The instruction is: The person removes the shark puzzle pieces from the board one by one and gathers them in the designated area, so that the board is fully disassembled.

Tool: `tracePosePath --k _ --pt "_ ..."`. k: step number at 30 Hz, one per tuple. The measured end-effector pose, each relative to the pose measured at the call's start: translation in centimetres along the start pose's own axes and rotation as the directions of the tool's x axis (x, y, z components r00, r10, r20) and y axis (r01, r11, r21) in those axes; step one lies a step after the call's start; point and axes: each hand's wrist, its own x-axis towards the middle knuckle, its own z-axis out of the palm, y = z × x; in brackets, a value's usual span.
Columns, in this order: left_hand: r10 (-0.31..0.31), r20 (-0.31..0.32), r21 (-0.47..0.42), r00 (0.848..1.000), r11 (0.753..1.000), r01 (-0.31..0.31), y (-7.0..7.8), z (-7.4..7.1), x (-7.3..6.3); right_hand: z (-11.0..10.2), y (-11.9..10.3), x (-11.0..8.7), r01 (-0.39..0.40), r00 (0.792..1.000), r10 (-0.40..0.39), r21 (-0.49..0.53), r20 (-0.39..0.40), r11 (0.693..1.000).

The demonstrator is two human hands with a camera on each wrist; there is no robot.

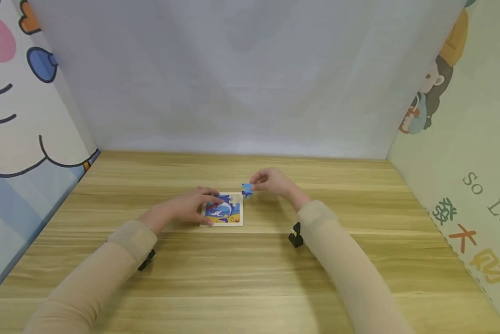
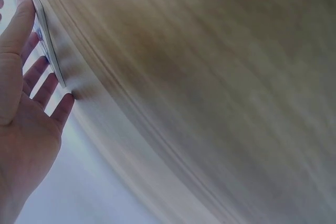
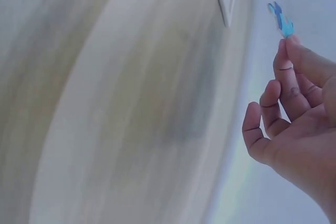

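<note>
Right-hand grip (image 1: pixel 272 182) pinched a blue puzzle piece (image 1: pixel 246 189) between thumb and forefinger near the upper right corner of a framed puzzle (image 1: pixel 227 212) on the desk (image 1: pixel 233 278); the right wrist view more clearly showed its other fingers bent. The left hand (image 1: pixel 191 206) touched the framed puzzle with spread fingers. Farther right, the wall (image 1: pixel 454 153) read "So Luc", cut off, above "發大财".
</note>
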Motion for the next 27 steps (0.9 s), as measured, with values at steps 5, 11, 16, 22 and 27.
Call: tracePosePath --k 5,11,16,22,27 --pt "0.006 -0.009 0.01 1.0 1.0 -0.006 0.0 0.0 0.0 -1.8 0.6 -0.6 0.008 1.0 -0.008 -0.017 -0.004 1.0" --pt "0.022 -0.013 0.01 1.0 1.0 -0.022 0.1 -0.1 0.0 -3.9 1.8 -1.7 -0.018 1.0 0.017 -0.015 -0.008 1.0" --pt "0.013 -0.006 0.012 1.0 1.0 -0.013 0.0 -0.1 0.2 -5.4 2.8 -2.6 -0.048 0.999 0.048 -0.033 -0.021 0.998" --pt "0.007 0.0 0.014 1.0 1.0 -0.007 -0.2 0.1 0.2 -6.9 4.7 -3.5 -0.071 0.997 0.069 -0.065 -0.025 0.995" --pt "0.002 0.002 0.01 1.0 1.0 -0.002 -0.3 0.2 0.1 -7.5 6.7 -4.1 -0.104 0.994 0.101 -0.06 -0.049 0.993"
